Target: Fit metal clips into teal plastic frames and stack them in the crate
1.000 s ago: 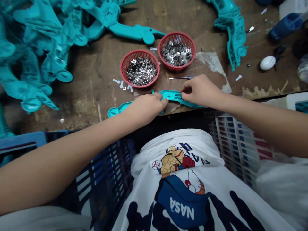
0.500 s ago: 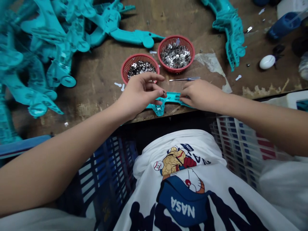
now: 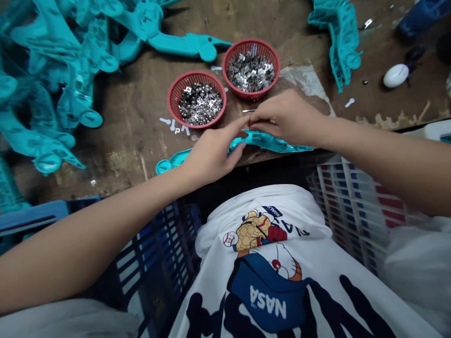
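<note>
A long teal plastic part point(image 3: 292, 145) lies along the table's near edge under both hands. My left hand point(image 3: 214, 150) is over its middle, fingers curled and thumb lower down; whatever lies inside the fingers is hidden. Its index fingertip meets the fingertips of my right hand point(image 3: 287, 117). That right hand is closed in a pinch above the part, and the thing pinched is too small to make out. Just beyond the hands stand a red basket point(image 3: 171, 103) of small metal pieces and a second red basket point(image 3: 276, 70) of shiny metal clips.
Many teal parts point(image 3: 84, 51) are heaped at the left, and another teal part point(image 3: 343, 42) lies at the back right. A screwdriver's thin metal shaft point(image 3: 248, 111) shows behind my right hand. A white oval object point(image 3: 396, 75) and a blue cup point(image 3: 419, 19) are farther right.
My right hand has come left off the teal part to my left fingertips. My left hand has shifted lower, uncovering the left basket. The teal part's left end now shows.
</note>
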Action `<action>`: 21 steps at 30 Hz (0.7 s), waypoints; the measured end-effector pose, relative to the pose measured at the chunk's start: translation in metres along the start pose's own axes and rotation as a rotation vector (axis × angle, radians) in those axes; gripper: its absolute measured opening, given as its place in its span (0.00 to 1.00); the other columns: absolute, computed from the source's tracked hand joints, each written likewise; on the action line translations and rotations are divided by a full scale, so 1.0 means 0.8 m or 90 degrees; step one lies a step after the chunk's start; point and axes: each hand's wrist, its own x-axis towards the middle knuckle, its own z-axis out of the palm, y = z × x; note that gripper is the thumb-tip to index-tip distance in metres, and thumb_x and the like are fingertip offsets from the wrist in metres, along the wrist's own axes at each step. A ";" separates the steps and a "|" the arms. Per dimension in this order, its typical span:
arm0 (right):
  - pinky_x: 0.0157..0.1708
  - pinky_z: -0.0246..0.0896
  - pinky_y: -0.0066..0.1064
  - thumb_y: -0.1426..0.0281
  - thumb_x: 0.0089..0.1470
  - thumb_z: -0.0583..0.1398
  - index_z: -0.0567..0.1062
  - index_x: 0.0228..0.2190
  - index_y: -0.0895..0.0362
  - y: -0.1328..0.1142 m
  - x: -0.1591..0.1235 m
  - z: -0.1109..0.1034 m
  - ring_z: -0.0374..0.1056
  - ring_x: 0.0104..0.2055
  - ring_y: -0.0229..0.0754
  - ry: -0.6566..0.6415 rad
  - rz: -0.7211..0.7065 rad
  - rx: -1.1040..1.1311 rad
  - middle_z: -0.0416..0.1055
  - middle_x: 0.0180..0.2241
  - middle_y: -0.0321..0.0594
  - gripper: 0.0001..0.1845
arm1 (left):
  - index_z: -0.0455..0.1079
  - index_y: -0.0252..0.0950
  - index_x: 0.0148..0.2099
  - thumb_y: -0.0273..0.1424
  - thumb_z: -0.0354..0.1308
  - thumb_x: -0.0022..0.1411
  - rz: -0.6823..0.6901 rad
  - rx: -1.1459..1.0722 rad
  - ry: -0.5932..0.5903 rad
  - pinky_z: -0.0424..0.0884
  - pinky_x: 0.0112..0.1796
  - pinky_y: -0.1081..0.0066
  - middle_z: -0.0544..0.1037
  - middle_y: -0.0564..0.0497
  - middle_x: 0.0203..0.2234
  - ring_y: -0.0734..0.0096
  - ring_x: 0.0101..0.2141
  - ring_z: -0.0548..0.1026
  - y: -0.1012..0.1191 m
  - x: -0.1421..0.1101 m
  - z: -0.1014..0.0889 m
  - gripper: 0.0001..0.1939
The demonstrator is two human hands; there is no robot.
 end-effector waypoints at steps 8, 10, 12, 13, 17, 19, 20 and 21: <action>0.65 0.76 0.46 0.64 0.85 0.64 0.96 0.59 0.49 0.046 0.017 0.017 0.85 0.61 0.56 -0.071 -0.057 0.041 0.92 0.56 0.45 0.18 | 0.70 0.20 0.89 0.26 0.55 0.88 0.163 0.307 -0.158 0.67 0.89 0.29 0.66 0.19 0.90 0.29 0.92 0.63 -0.033 0.000 0.014 0.35; 0.64 0.76 0.45 0.64 0.87 0.62 0.95 0.58 0.51 0.053 0.018 0.023 0.84 0.60 0.53 -0.079 -0.121 0.031 0.91 0.57 0.46 0.19 | 0.70 0.20 0.89 0.26 0.55 0.87 0.169 0.305 -0.162 0.68 0.88 0.29 0.68 0.19 0.89 0.29 0.92 0.64 -0.033 0.000 0.012 0.35; 0.63 0.76 0.43 0.63 0.89 0.61 0.94 0.57 0.52 0.060 0.020 0.030 0.83 0.59 0.52 -0.078 -0.162 0.023 0.89 0.57 0.47 0.20 | 0.71 0.21 0.88 0.26 0.56 0.86 0.174 0.301 -0.159 0.69 0.88 0.28 0.69 0.19 0.89 0.29 0.91 0.64 -0.033 0.001 0.011 0.35; 0.62 0.76 0.43 0.63 0.89 0.61 0.94 0.57 0.52 0.064 0.021 0.032 0.82 0.59 0.51 -0.076 -0.173 0.019 0.88 0.57 0.47 0.19 | 0.71 0.22 0.88 0.26 0.56 0.85 0.176 0.301 -0.157 0.69 0.88 0.28 0.70 0.20 0.88 0.29 0.91 0.65 -0.033 0.001 0.011 0.35; 0.60 0.75 0.42 0.66 0.87 0.62 0.94 0.56 0.55 0.069 0.026 0.031 0.81 0.57 0.51 -0.079 -0.183 0.024 0.86 0.57 0.50 0.18 | 0.72 0.21 0.87 0.26 0.57 0.85 0.178 0.322 -0.161 0.70 0.87 0.29 0.70 0.19 0.89 0.30 0.91 0.65 -0.033 0.003 0.010 0.35; 0.62 0.74 0.43 0.65 0.87 0.62 0.94 0.57 0.55 0.068 0.027 0.028 0.82 0.58 0.51 -0.081 -0.165 0.032 0.87 0.57 0.49 0.18 | 0.72 0.19 0.87 0.27 0.57 0.85 0.173 0.340 -0.166 0.70 0.87 0.30 0.70 0.18 0.88 0.29 0.91 0.66 -0.030 0.003 0.010 0.35; 0.62 0.74 0.43 0.63 0.87 0.63 0.94 0.57 0.54 0.067 0.027 0.027 0.82 0.58 0.51 -0.085 -0.152 0.037 0.88 0.57 0.48 0.18 | 0.72 0.19 0.87 0.27 0.57 0.85 0.168 0.349 -0.166 0.70 0.87 0.30 0.71 0.18 0.88 0.29 0.91 0.67 -0.028 0.002 0.009 0.35; 0.63 0.74 0.43 0.60 0.88 0.63 0.94 0.57 0.53 0.067 0.027 0.027 0.82 0.59 0.51 -0.089 -0.139 0.041 0.89 0.57 0.47 0.19 | 0.73 0.20 0.87 0.27 0.57 0.85 0.162 0.356 -0.164 0.69 0.87 0.29 0.71 0.18 0.87 0.30 0.91 0.67 -0.026 0.002 0.009 0.34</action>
